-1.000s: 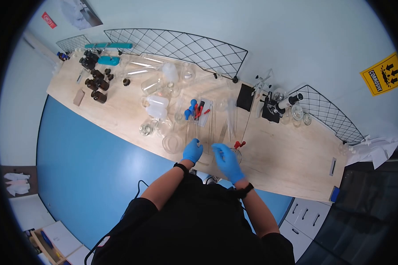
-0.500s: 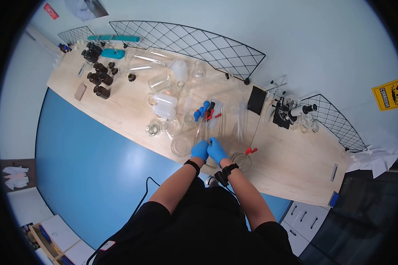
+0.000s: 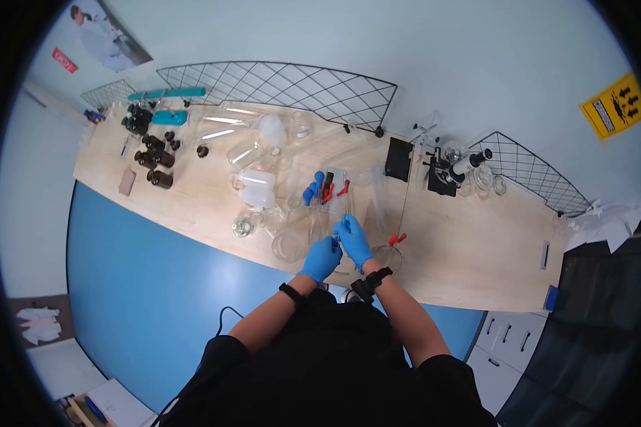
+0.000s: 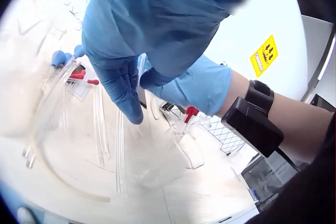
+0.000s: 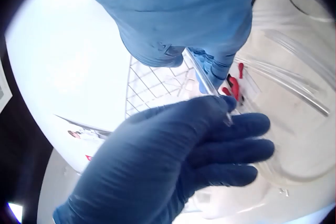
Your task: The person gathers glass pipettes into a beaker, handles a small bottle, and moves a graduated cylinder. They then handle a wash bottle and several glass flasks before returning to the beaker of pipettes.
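Both hands wear blue gloves and meet over the bench's front edge. My left hand (image 3: 322, 260) pinches the end of a thin clear glass tube (image 5: 202, 74) between thumb and index finger, its other fingers loosely extended in the right wrist view. My right hand (image 3: 354, 238) grips the same tube farther along; its fingers curl down in that view and partly hide it. Beyond the hands lie blue rubber bulbs (image 3: 313, 189) and red rubber bulbs (image 3: 327, 192). More glass tubes (image 4: 100, 124) lie on the bench below the hands in the left wrist view.
A round glass dish (image 3: 388, 260) with red-bulbed droppers stands right of the hands; another glass dish (image 3: 287, 247) is to the left. Plastic bottles (image 3: 256, 188) and brown bottles (image 3: 149, 160) stand farther left. A microscope (image 3: 456, 171) is at the back right.
The hands were apart, the right one near the glass dish; they came together above the front edge. Now the right hand sits slightly farther forward than the left, with the tube between them.
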`<state>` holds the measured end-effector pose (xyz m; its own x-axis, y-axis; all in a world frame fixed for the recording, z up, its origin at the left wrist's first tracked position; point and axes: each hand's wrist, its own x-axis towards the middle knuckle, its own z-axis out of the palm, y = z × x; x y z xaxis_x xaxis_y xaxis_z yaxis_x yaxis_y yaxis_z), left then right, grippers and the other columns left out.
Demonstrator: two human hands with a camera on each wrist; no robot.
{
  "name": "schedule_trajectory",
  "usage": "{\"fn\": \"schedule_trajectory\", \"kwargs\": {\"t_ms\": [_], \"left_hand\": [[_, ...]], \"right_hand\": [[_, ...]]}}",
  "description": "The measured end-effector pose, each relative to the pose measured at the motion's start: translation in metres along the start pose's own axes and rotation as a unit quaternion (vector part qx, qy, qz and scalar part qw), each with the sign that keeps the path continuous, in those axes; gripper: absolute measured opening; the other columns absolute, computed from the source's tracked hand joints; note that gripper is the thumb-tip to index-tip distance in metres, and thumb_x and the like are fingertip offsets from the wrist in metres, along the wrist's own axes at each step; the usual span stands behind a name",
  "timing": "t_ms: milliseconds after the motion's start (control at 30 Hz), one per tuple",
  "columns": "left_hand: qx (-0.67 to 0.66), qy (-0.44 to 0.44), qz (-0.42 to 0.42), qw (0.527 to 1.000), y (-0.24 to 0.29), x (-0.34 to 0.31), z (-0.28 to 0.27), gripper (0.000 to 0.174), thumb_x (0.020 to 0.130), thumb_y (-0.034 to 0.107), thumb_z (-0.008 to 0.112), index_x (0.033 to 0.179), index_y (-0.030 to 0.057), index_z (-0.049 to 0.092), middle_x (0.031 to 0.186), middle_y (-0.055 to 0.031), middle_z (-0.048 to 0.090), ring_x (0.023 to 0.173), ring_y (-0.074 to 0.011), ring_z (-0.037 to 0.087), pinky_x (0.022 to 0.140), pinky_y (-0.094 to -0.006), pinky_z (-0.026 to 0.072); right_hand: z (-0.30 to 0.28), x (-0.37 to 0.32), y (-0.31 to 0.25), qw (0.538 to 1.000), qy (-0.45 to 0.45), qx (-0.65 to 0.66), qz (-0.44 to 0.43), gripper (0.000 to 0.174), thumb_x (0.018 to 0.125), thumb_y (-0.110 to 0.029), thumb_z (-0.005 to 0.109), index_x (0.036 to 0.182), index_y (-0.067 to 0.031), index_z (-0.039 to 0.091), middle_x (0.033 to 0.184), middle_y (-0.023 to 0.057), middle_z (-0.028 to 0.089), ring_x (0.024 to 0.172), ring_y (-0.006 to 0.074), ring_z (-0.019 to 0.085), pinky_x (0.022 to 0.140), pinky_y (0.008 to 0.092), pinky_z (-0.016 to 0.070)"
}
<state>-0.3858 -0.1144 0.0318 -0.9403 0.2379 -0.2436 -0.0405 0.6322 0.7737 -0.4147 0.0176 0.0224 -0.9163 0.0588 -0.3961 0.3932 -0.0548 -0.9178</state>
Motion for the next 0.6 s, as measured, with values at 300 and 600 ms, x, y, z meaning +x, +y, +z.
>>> {"fn": "schedule_trajectory", "kwargs": {"t_ms": [300, 600], "left_hand": [[-0.109, -0.069, 0.163, 0.978, 0.096, -0.023, -0.036, 0.017, 0.090, 0.013, 0.061, 0.102, 0.0017, 0.060, 0.085, -0.0131, 0.067, 0.071, -0.0312, 0.067, 0.065, -0.0374, 0.0528], [0.003, -0.138, 0.231, 0.963, 0.139, 0.005, 0.019, 0.018, 0.087, 0.020, 0.065, 0.096, 0.0045, 0.068, 0.084, -0.0131, 0.064, 0.074, -0.0281, 0.064, 0.068, -0.0358, 0.0515]], "right_hand": [[-0.072, -0.080, -0.150, 0.966, 0.096, -0.011, -0.241, 0.044, 0.095, -0.009, 0.057, 0.136, -0.0024, 0.044, 0.101, 0.0096, 0.066, 0.088, 0.0150, 0.066, 0.077, 0.0287, 0.0539], [-0.139, -0.127, -0.127, 0.901, 0.232, -0.108, -0.350, 0.048, 0.091, -0.002, 0.061, 0.136, -0.0058, 0.047, 0.115, 0.0113, 0.063, 0.096, 0.0184, 0.066, 0.082, 0.0301, 0.0527]]}}
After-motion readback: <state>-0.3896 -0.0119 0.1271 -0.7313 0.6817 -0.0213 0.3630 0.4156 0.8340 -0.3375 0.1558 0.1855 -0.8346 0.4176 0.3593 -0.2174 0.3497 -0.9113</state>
